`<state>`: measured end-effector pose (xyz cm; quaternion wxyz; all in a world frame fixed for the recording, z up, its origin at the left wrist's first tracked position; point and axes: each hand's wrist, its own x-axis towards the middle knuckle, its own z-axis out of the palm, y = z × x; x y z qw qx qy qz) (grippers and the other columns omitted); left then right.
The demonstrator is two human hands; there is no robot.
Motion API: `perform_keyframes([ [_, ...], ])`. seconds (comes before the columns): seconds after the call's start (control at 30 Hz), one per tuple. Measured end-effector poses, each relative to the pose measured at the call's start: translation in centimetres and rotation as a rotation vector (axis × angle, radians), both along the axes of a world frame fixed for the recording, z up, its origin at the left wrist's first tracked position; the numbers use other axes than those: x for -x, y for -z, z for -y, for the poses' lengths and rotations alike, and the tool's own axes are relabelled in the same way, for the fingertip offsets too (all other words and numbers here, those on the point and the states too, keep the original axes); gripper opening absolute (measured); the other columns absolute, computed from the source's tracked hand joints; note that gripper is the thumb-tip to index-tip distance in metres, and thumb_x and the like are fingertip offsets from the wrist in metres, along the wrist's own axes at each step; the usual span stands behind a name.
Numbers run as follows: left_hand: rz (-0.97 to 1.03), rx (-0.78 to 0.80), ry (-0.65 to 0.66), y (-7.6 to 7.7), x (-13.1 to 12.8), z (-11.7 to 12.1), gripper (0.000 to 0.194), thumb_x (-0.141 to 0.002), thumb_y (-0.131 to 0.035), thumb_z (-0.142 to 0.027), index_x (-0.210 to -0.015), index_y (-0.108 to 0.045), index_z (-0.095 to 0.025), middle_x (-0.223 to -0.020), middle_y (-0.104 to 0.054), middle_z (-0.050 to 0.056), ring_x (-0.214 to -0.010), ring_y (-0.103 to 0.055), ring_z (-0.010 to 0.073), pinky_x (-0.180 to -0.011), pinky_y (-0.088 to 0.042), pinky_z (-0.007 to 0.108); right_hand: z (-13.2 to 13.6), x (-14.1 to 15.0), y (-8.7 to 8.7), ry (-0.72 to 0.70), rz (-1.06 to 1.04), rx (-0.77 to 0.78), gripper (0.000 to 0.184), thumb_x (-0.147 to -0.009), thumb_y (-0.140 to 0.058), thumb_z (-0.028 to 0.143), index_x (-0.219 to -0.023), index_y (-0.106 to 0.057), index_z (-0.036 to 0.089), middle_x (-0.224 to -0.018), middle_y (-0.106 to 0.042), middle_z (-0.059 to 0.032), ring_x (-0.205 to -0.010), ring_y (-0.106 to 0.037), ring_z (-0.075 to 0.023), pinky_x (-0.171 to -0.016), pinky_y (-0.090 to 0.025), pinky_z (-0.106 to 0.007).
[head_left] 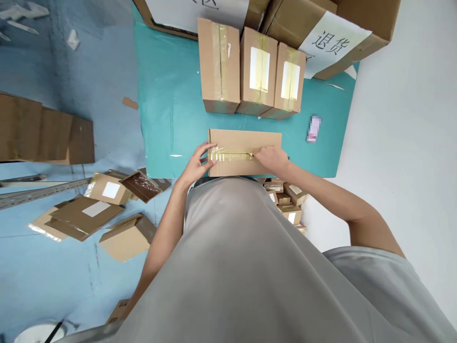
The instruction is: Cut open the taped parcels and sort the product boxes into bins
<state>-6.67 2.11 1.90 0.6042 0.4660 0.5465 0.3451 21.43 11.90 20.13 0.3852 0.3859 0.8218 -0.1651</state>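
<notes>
A closed cardboard box (235, 166) lies lengthwise at the table's near edge, clear tape (228, 156) along its top seam. My left hand (198, 164) steadies the box's left end, fingers and thumb spread over the edge and pressing on it. Over the right half of the seam, my right hand (272, 158) is closed in a fist. A small dark end pokes out behind that fist, but most of whatever it holds is hidden. At the fist's left side, the seam looks dark and the tape puckered.
Three taped boxes (220, 66) stand in a row beyond the work. Larger open cartons (371, 19) with paper signs sit at the back of the green table (171, 105). A blurred pinkish item (313, 128) lies right. Flattened and opened boxes (85, 214) litter the left floor; more boxes (289, 205) lie below right.
</notes>
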Motion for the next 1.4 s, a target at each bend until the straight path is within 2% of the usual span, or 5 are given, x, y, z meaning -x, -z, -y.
perform_keyframes([
  [0.23,-0.120,-0.022,-0.078,-1.1,-2.4,-0.4,0.062,-0.087,-0.079,-0.048,-0.145,-0.066,-0.028,-0.167,-0.057,0.014,-0.150,-0.061,0.0359,-0.121,-0.058,0.054,-0.9,-10.8,-1.1,0.047,0.121,-0.014,0.057,-0.108,-0.046,0.006,-0.162,-0.064,0.017,-0.121,-0.083,-0.0261,-0.112,-0.082,-0.0381,-0.084,-0.051,-0.042],
  [0.5,-0.528,-0.164,-0.316,-2.3,-7.6,-1.0,0.043,-0.108,-0.064,-0.067,-0.120,-0.061,-0.026,-0.125,-0.069,0.013,-0.124,-0.067,0.0326,-0.123,-0.050,0.050,-1.1,-14.0,0.2,0.055,0.028,0.025,0.061,-0.108,-0.045,0.006,-0.164,-0.062,0.020,-0.121,-0.082,-0.0248,-0.110,-0.081,-0.0374,-0.084,-0.050,-0.042],
  [1.07,-0.610,-0.115,-0.339,-2.1,-7.3,-1.5,0.059,-0.100,-0.066,-0.082,-0.114,-0.060,-0.025,-0.115,-0.070,0.009,-0.107,-0.068,0.0273,-0.113,-0.055,0.043,-0.1,-23.1,3.1,0.102,-0.179,-0.002,0.049,-0.122,-0.039,0.042,-0.162,-0.063,0.026,-0.126,-0.082,-0.0182,-0.095,-0.078,-0.0283,-0.076,-0.040,-0.033],
  [1.23,-0.745,-0.083,-0.345,-2.2,-3.6,-1.3,0.052,-0.109,-0.051,-0.077,-0.113,-0.055,-0.025,-0.112,-0.069,0.009,-0.105,-0.069,0.0273,-0.105,-0.058,0.042,1.6,-25.3,7.0,0.576,-0.517,-0.102,0.053,-0.114,-0.054,0.060,-0.124,-0.082,0.015,-0.102,-0.086,-0.0151,-0.085,-0.077,-0.0256,-0.071,-0.044,-0.030],
  [1.4,-0.854,-0.097,-0.459,-1.5,-0.2,-0.4,0.045,-0.113,-0.047,-0.068,-0.108,-0.054,-0.024,-0.116,-0.069,0.013,-0.106,-0.070,0.0275,-0.105,-0.061,0.045,3.4,-16.9,13.0,1.347,-0.830,0.060,0.068,-0.092,-0.070,0.085,-0.098,-0.078,0.018,-0.060,-0.069,-0.0008,-0.061,-0.070,-0.0209,-0.065,-0.054,-0.028],
])
